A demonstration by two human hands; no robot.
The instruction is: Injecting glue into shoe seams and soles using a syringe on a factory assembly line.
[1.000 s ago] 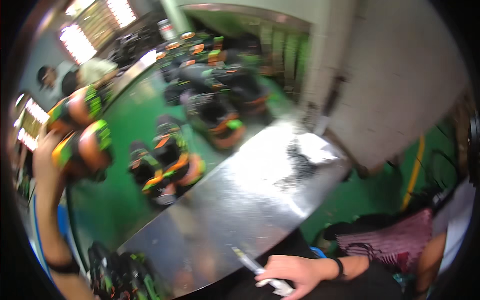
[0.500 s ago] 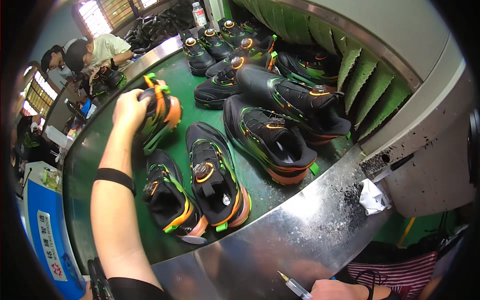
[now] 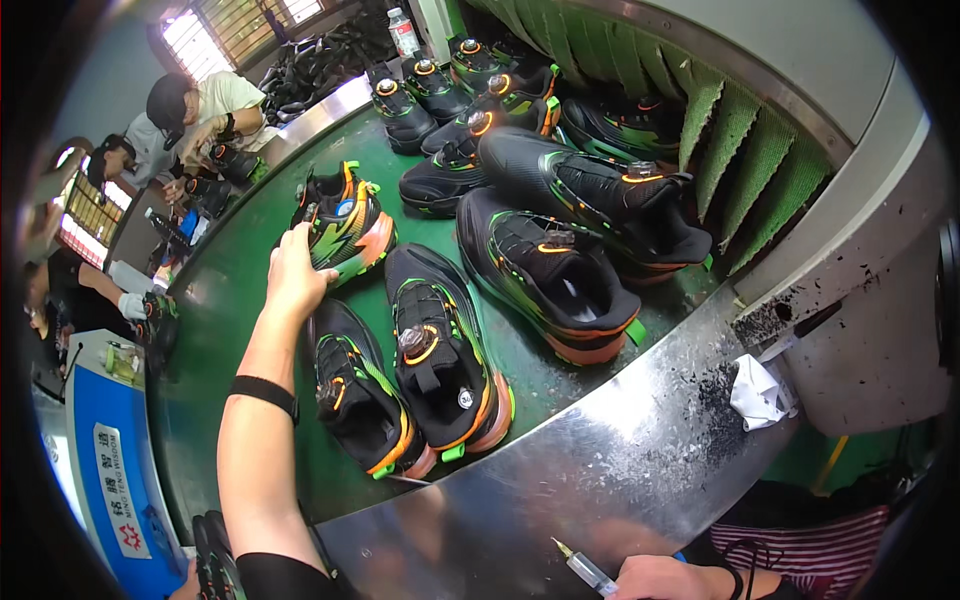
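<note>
My left hand (image 3: 298, 275) reaches over the green belt with its fingers closed round the front of a black shoe (image 3: 350, 240) with green and orange trim. The side and heel of this shoe show, with a small blue spot inside the opening. Low in the picture, my right hand (image 3: 655, 578) grips a clear syringe (image 3: 588, 570) with a thin metal tip pointing up and left. Nearest my left forearm stands a black shoe (image 3: 362, 395), and beside it another black shoe (image 3: 445, 360) with a dial on its tongue. Both have their heels toward me.
Several similar shoes (image 3: 545, 270) crowd the right and far parts of the green belt (image 3: 240, 330). A metal ledge (image 3: 560, 480) borders it nearby. Green strip curtains (image 3: 745, 190) hang at the right, above a crumpled white paper (image 3: 758, 393). Co-workers (image 3: 215, 110) handle shoes at far left.
The shoe in my left hand has turned, so its side now faces me more. The left hand has shifted lower on it. My right hand still holds the syringe in nearly the same place.
</note>
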